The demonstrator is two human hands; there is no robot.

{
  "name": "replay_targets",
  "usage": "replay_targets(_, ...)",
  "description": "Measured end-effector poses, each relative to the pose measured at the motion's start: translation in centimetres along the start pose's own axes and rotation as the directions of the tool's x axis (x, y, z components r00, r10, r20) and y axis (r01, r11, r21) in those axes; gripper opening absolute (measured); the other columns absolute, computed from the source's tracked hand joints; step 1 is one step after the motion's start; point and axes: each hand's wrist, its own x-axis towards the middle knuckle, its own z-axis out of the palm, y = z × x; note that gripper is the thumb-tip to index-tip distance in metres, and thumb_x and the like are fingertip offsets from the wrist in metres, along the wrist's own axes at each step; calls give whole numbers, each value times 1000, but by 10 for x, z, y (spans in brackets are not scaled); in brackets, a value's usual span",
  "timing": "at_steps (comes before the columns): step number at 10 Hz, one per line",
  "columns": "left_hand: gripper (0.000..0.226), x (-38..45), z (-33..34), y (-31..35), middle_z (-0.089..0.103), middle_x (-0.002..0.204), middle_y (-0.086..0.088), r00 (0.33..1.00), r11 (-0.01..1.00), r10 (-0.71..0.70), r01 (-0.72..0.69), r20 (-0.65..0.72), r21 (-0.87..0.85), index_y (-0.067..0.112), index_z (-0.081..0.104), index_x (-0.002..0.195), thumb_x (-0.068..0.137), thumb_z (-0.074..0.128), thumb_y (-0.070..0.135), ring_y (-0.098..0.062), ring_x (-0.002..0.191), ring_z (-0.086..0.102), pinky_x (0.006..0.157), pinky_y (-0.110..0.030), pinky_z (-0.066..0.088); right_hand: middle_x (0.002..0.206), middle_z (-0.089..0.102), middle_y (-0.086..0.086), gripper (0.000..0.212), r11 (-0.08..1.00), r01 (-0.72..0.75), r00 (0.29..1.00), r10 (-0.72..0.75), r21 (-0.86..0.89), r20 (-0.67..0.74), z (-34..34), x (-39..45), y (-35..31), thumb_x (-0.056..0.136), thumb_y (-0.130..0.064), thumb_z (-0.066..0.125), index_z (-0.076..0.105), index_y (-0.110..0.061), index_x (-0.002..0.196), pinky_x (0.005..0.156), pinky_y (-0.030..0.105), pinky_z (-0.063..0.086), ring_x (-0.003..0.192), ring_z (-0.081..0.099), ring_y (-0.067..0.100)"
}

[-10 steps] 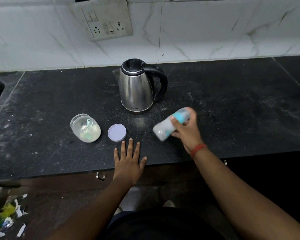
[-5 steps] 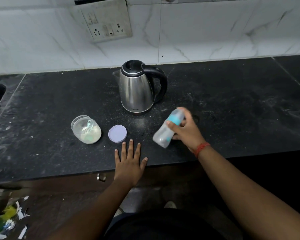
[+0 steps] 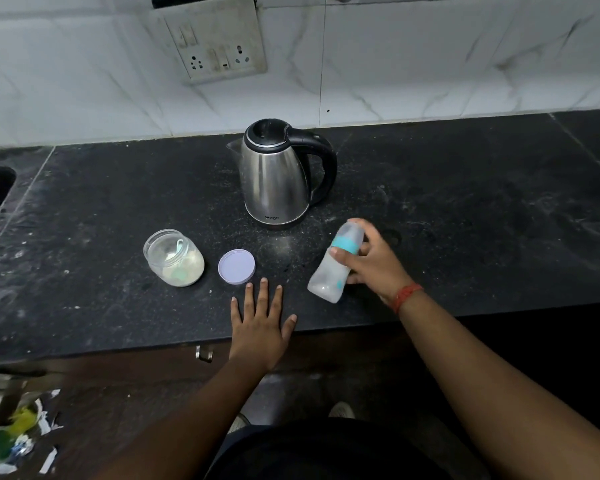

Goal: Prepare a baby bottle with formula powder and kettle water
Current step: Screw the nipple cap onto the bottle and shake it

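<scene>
Gripping the tilted baby bottle [image 3: 333, 268], right hand [image 3: 373, 265] hovers; left hand [image 3: 260, 323] lies flat, fingers spread.

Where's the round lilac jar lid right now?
In the head view, the round lilac jar lid lies flat on the black counter, between the open glass powder jar on its left and the tilted baby bottle, just beyond the left hand's fingertips.

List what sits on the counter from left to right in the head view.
jar of formula powder → purple lid → left hand flat on the counter → baby bottle, tilted → right hand gripping the bottle. The kettle stands further back and is left out.
</scene>
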Motion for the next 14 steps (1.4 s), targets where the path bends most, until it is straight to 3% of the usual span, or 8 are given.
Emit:
replay_targets(1,75,1,1,2,15,170,-10,1000,1000,-6,6,-4,13,25,19,161,99,10,66,-36,157,10,122,-63,11,120,61,2,54,982,73,969,-28,175,-245,-2,3,-1,92,-24,73,41,-30,135,74,41,64,106,68,20)
replay_targets(5,75,0,2,0,16,170,-10,1000,1000,-1,1,-17,8,24,21,161,99,13,65,-36,157,11,122,-63,10,123,60,5,59,998,-50,998,52,-25,47,3,0,4,89,-22,76,44,-36,137,75,44,64,107,68,23)
replay_targets(6,74,0,2,1,18,169,-11,1000,1000,-2,2,-25,14,24,24,161,100,15,64,-37,156,13,122,-64,13,121,59,1,53,981,49,974,-6,188,-225,-1,3,4,92,-25,72,41,-32,134,78,45,63,108,67,21)
replay_targets(7,74,0,3,-1,16,170,-10,1000,1000,4,-4,-27,13,24,22,161,99,13,65,-36,157,11,122,-63,11,123,60,4,56,998,-23,999,21,58,28,2,0,6,92,-21,73,41,-34,137,76,44,63,112,67,26)
replay_targets(10,74,0,2,-1,17,169,-10,1000,1000,0,0,-25,3,24,23,161,99,15,64,-36,156,12,122,-63,12,124,60,5,64,998,-25,995,29,-52,93,5,-1,3,88,-20,77,42,-37,138,78,45,63,109,67,23)
replay_targets(11,74,1,3,1,20,169,-10,1000,1000,-2,2,-26,1,23,25,160,100,17,64,-37,156,15,121,-64,15,118,60,1,55,984,57,982,-25,166,-187,1,3,-5,93,-21,72,39,-29,137,76,41,64,106,68,20)
replay_targets(12,74,0,5,-1,17,169,-10,1000,1000,2,-2,-29,4,24,23,161,99,15,65,-36,156,13,122,-63,12,119,61,3,59,999,-7,999,8,-34,51,2,0,-5,91,-19,74,40,-34,138,73,39,64,104,69,21)
replay_targets(14,74,1,5,0,20,169,-10,999,1000,-1,1,-39,8,24,25,160,99,14,65,-36,156,15,121,-63,15,123,58,3,61,996,-23,996,30,83,-80,2,-5,9,92,-21,73,38,-33,141,77,43,64,108,67,22)
